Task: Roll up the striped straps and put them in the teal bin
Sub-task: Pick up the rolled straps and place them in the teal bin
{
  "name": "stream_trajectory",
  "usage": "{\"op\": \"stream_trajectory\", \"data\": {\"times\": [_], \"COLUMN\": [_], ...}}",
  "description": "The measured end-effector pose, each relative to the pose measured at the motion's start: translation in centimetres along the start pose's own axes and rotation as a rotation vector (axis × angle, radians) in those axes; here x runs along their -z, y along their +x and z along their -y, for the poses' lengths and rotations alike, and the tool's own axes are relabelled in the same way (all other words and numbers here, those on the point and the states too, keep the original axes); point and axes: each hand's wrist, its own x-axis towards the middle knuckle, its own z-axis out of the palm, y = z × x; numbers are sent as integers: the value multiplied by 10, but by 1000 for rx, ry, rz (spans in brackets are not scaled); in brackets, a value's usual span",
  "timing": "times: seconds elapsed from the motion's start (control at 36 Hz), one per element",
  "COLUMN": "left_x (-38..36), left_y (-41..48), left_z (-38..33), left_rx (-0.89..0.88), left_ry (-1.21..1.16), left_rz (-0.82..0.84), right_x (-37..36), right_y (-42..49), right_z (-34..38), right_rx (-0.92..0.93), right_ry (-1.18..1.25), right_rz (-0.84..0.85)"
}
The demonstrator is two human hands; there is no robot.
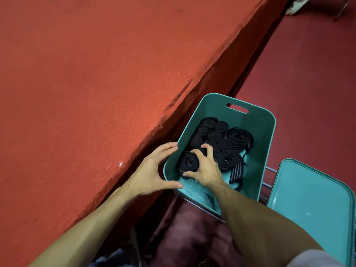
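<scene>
Both hands (pixel 152 170) (pixel 207 168) grip: left bin (pixel 264 147) rim, right strap (pixel 187 162).

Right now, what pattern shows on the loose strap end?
Strap end: dark with pale stripes, head view.
</scene>
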Motion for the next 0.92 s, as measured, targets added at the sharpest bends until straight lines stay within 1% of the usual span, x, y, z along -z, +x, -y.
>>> {"op": "stream_trajectory", "data": {"times": [0.19,0.44,0.53,0.61,0.69,0.78,0.92], "left_x": [3,4,9,13,19,31,76], "left_y": [3,5,11,20,29,33,22], "left_z": [-2,-6,-10,-18,-30,-50,-79], "left_rx": [8,38,44,56,32,13,18], "left_ry": [30,63,143,240,355,374,391], "left_rz": [10,51,93,139,143,118,46], "right_x": [-3,5,14,29,51,78,115], "right_y": [3,1,-1,-1,1,-1,-10], "right_z": [4,-7,-3,4,15,36,97], "right_rx": [-24,20,21,-13,-1,45,253], "right_ry": [47,122,80,-2,-72,-82,-107], "right_rz": [-43,58,74,43,77,39,-43]}}
